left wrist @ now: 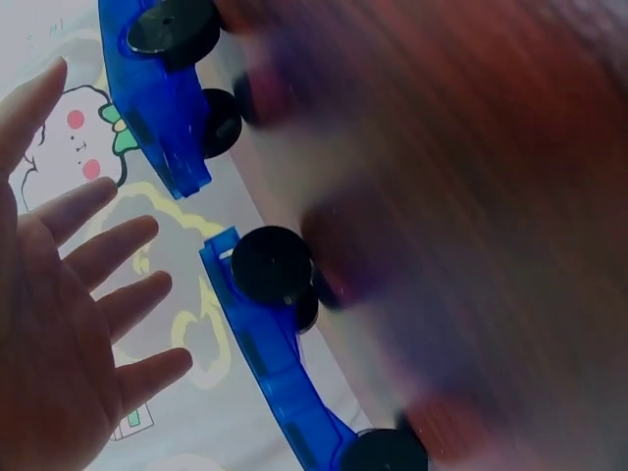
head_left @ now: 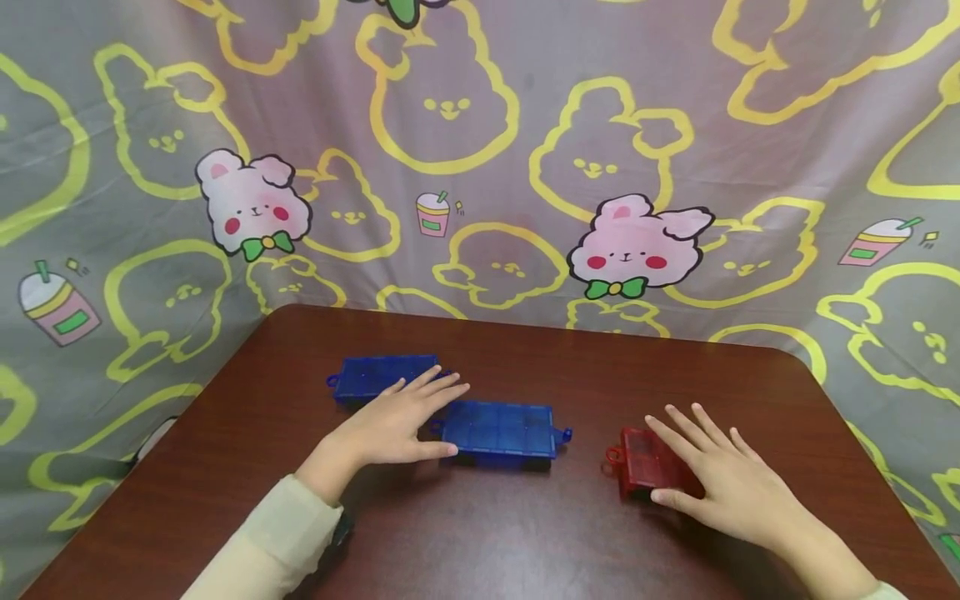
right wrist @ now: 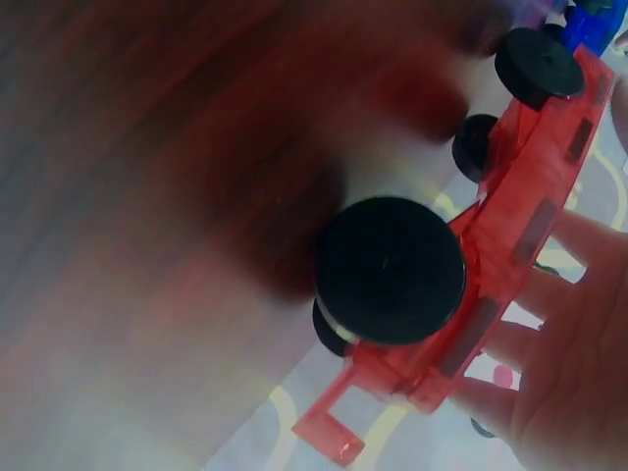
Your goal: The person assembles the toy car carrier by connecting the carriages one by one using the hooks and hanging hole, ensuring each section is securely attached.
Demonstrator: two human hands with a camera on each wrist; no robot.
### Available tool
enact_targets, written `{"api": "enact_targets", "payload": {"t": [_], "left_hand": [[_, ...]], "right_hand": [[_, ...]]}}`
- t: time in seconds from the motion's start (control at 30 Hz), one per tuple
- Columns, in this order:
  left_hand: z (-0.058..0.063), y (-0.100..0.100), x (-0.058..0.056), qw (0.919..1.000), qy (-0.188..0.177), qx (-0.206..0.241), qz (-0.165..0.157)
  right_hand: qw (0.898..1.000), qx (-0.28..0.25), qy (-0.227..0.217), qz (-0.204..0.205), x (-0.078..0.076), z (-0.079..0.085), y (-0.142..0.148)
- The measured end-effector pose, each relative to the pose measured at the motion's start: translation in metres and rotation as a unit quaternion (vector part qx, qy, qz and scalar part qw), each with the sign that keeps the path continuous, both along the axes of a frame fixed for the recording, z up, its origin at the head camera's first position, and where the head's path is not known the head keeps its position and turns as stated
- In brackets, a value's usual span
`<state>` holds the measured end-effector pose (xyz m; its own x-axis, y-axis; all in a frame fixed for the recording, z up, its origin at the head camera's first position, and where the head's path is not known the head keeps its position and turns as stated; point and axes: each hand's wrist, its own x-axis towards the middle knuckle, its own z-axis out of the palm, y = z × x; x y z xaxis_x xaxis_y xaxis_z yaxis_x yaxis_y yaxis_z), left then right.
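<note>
Three see-through plastic toy train cars with black wheels stand on a brown table. In the head view, a blue car (head_left: 375, 375) stands farther back at left, and a second blue car (head_left: 502, 429) is nearer, in the middle. My left hand (head_left: 393, 425) is spread with straight fingers by the two blue cars, partly covering the far one. The red car (head_left: 637, 460) stands at right, its right end hidden behind my right hand (head_left: 738, 492), whose fingers are straight and spread. The right wrist view shows the red car's wheel (right wrist: 391, 270) and coupling hook (right wrist: 329, 437). Contact is unclear.
The brown table (head_left: 510, 533) has rounded back corners. A patterned curtain (head_left: 495, 100) hangs behind it and along both sides. Something dark (head_left: 342, 530), mostly hidden, lies beside the left sleeve. Past the left table edge, part of a pale and dark object (head_left: 155, 439) shows.
</note>
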<state>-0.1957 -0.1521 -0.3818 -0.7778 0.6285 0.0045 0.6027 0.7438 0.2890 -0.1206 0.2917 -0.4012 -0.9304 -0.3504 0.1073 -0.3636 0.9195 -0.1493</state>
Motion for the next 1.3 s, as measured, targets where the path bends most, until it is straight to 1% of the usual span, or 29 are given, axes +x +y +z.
{"api": "enact_targets", "payload": {"t": [0.13,0.4,0.7,1.1,1.3], "left_hand": [[-0.001,0.005,-0.001,0.9998,-0.018,-0.001,-0.011],[-0.005,0.01,-0.004,0.9988,-0.018,-0.004,-0.046],[-0.005,0.015,-0.007,0.9984,-0.026,-0.019,-0.047],[-0.004,0.018,-0.008,0.9979,-0.035,-0.018,-0.052],[-0.002,0.019,-0.009,0.9977,-0.041,-0.015,-0.051]], "right_hand": [[1.0,0.015,0.006,0.019,-0.001,-0.004,-0.002],[0.998,0.016,0.032,0.046,-0.005,-0.006,-0.004],[0.998,0.01,0.036,0.059,-0.008,-0.003,-0.004],[0.997,0.013,0.042,0.064,-0.01,-0.002,-0.009],[0.997,0.013,0.046,0.067,-0.013,0.0,-0.016]]}}
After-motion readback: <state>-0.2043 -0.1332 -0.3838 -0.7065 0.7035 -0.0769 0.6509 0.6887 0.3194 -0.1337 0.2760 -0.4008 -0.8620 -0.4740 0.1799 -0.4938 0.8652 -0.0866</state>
